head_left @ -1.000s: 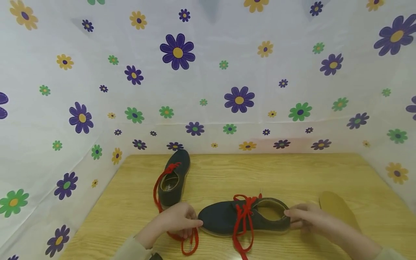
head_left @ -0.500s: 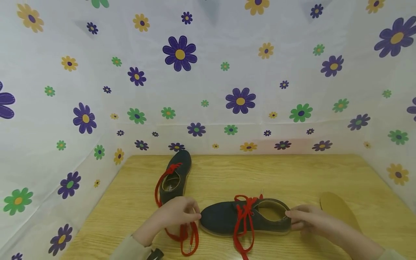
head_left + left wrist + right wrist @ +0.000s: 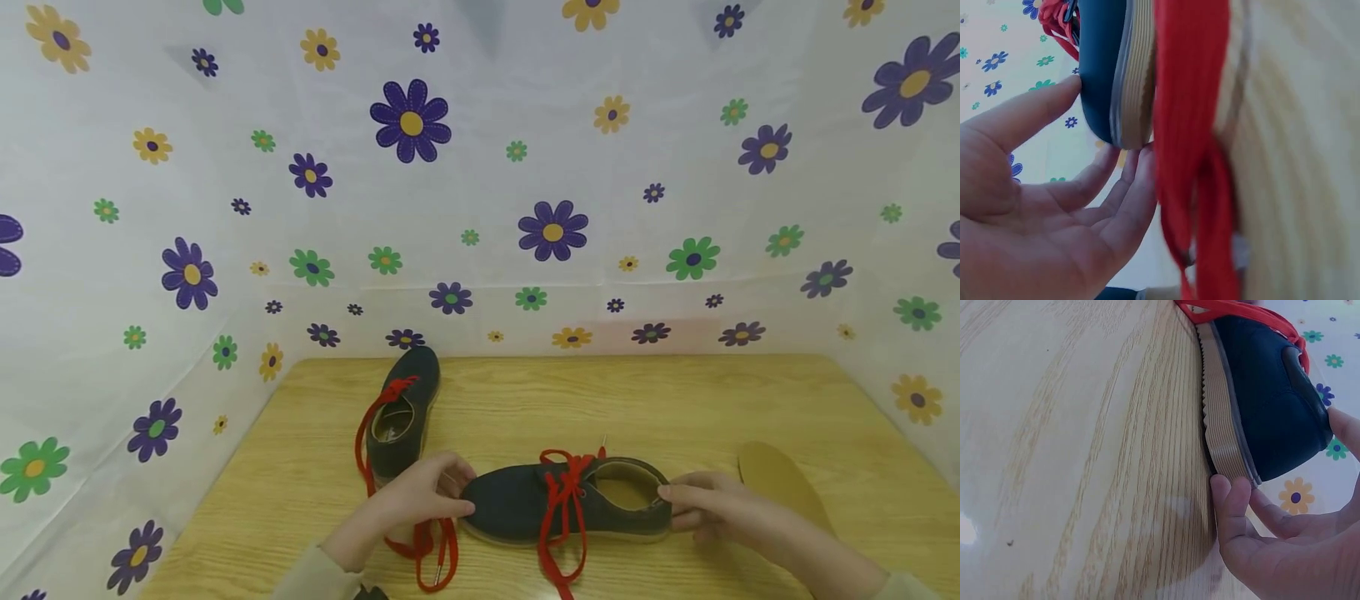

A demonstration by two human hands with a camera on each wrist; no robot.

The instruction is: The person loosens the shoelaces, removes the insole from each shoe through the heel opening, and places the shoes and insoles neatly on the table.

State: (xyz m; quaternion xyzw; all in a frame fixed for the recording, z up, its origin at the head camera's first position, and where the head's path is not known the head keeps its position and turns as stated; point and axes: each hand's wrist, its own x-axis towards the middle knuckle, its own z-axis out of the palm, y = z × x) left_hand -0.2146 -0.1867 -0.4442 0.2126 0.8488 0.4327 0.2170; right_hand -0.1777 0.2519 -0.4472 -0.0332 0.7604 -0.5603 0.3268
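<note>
A dark navy lace-up shoe (image 3: 502,504) lies sideways on the table, toe to the left, with its loose red laces (image 3: 562,508) trailing toward the front. My left hand (image 3: 412,504) holds its toe, the thumb on one side and the fingers curled at the tip and sole edge. At the heel, my right hand (image 3: 723,510) grips with the thumb at the collar and the fingertips under the ribbed sole (image 3: 1225,425). The matching shoe (image 3: 414,379) stands behind my left hand, toe pointing away. Its red lace hangs down past that hand.
A tan insole-shaped piece (image 3: 780,479) lies at the right, partly behind my right forearm. The wooden table (image 3: 600,396) is enclosed by a white flowered sheet (image 3: 480,183) at the back and sides. A small dark object (image 3: 370,592) sits at the front by my left sleeve.
My left hand has shifted up and a little right, and its fingers now reach further round the toe. The shoe and my right hand stay in place.
</note>
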